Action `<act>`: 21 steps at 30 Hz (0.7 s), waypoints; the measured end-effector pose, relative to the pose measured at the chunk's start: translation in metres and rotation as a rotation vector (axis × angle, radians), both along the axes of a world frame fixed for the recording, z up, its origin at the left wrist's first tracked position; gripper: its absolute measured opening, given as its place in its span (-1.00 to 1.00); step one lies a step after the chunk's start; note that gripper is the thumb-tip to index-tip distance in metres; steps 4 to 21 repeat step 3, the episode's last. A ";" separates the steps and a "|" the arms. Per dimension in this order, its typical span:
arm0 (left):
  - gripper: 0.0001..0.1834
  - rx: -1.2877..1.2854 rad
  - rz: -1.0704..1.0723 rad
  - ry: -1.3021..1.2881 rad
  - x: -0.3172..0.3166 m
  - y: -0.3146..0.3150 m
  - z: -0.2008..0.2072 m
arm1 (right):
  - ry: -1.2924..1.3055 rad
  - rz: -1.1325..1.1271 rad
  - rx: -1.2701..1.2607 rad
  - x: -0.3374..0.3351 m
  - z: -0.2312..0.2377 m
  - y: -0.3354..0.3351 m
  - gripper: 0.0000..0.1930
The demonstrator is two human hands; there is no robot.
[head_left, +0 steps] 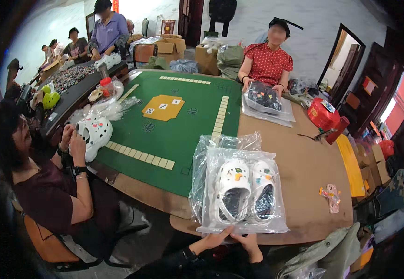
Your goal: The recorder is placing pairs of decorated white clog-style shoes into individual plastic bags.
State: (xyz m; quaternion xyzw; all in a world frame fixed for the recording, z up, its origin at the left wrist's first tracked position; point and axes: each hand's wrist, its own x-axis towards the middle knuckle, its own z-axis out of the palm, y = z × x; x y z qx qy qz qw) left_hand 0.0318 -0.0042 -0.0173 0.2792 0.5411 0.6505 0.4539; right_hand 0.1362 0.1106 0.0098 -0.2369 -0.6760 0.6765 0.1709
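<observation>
A pair of white clogs with colourful charms lies in a clear plastic bag at the near edge of the table. My left hand pinches the bag's near edge, its thumb side toward the middle. Close beside it, my right hand grips the same edge, its fingers partly hidden under the plastic. Under the bag's far side another crumpled clear plastic bag shows.
A person at left handles a white clog; another across the table holds bagged dark clogs. A green game mat covers much of the table. To the right are a phone, a red container and a yellow board.
</observation>
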 end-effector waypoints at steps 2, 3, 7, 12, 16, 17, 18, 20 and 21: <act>-0.71 0.019 0.077 0.070 0.001 0.004 -0.003 | 0.055 -0.028 -0.053 -0.001 -0.003 0.000 -0.47; -0.71 0.020 0.083 0.070 -0.001 0.005 -0.003 | 0.055 -0.023 -0.052 -0.004 -0.004 0.002 -0.47; -0.71 0.020 0.083 0.070 -0.001 0.005 -0.003 | 0.055 -0.023 -0.052 -0.004 -0.004 0.002 -0.47; -0.71 0.020 0.083 0.070 -0.001 0.005 -0.003 | 0.055 -0.023 -0.052 -0.004 -0.004 0.002 -0.47; -0.71 0.020 0.083 0.070 -0.001 0.005 -0.003 | 0.055 -0.023 -0.052 -0.004 -0.004 0.002 -0.47; -0.71 0.020 0.083 0.070 -0.001 0.005 -0.003 | 0.055 -0.023 -0.052 -0.004 -0.004 0.002 -0.47; -0.71 0.020 0.083 0.070 -0.001 0.005 -0.003 | 0.055 -0.023 -0.052 -0.004 -0.004 0.002 -0.47; -0.71 0.020 0.083 0.070 -0.001 0.005 -0.003 | 0.055 -0.023 -0.052 -0.004 -0.004 0.002 -0.47; -0.71 0.020 0.083 0.070 -0.001 0.005 -0.003 | 0.055 -0.023 -0.052 -0.004 -0.004 0.002 -0.47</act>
